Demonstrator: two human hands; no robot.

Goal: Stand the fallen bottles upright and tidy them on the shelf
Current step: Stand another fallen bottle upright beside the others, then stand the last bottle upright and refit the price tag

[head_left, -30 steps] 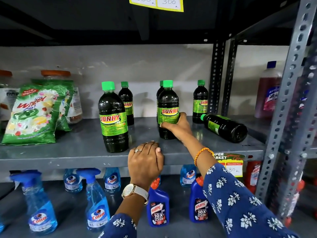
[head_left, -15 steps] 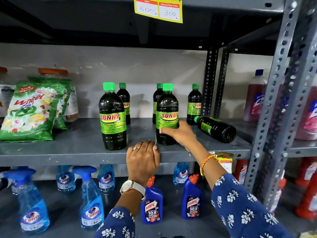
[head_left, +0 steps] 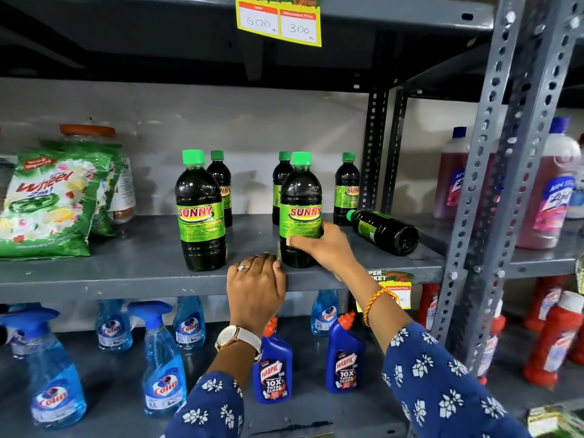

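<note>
Right hand [head_left: 319, 248] wrapped around lower body of upright dark plastic bottle with green cap and green label [head_left: 300, 210], near front edge of grey metal shelf [head_left: 126, 273]. Left hand [head_left: 256, 286] rests curled on shelf lip, holding nothing. Fallen dark bottle of the same kind [head_left: 384, 230] lies just right of the held one, cap toward back-left, base toward front-right. Right hand nearer; likely next pick.

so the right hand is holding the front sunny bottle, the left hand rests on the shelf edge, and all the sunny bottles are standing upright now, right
Not quite. The right hand does hold the front Sunny bottle and the left hand rests on the shelf edge, but the head view shows one fallen bottle still lying on its side at the right end, cap pointing left.
</note>
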